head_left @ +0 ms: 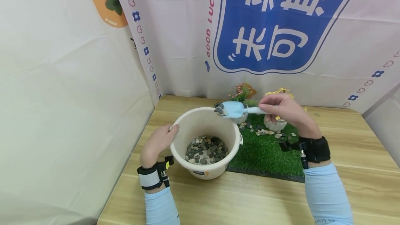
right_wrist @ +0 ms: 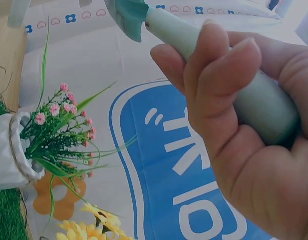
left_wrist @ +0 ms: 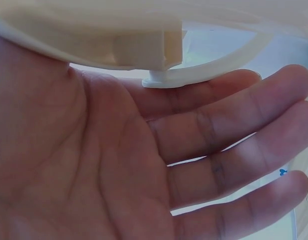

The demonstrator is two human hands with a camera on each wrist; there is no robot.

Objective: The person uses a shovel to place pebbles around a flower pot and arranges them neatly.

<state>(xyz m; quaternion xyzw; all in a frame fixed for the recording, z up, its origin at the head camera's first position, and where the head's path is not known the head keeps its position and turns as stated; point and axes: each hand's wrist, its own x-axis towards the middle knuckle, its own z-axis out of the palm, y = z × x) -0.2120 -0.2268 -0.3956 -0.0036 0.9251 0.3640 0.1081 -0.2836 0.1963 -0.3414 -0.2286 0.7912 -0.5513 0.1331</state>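
A cream plastic bucket (head_left: 208,173) stands on the table, with grey and pale pebbles (head_left: 207,149) across its bottom. My left hand (head_left: 160,141) holds its left rim, thumb over the edge; in the left wrist view the fingers (left_wrist: 233,117) extend outside, beside the white handle (left_wrist: 208,72). My right hand (head_left: 289,112) grips a small light-blue shovel (head_left: 233,109) by its pale handle (right_wrist: 168,32). The blade is level above the bucket's far right rim, several pebbles (head_left: 220,110) at its tip. In the right wrist view the fingers wrap round the handle.
Right of the bucket lies an artificial grass mat (head_left: 265,157) with a line of pebbles (head_left: 265,132) across it. Two white pots stand at the back, one with pink flowers (right_wrist: 56,109), the other with yellow flowers (right_wrist: 94,225). A printed cloth (head_left: 187,44) hangs behind the table.
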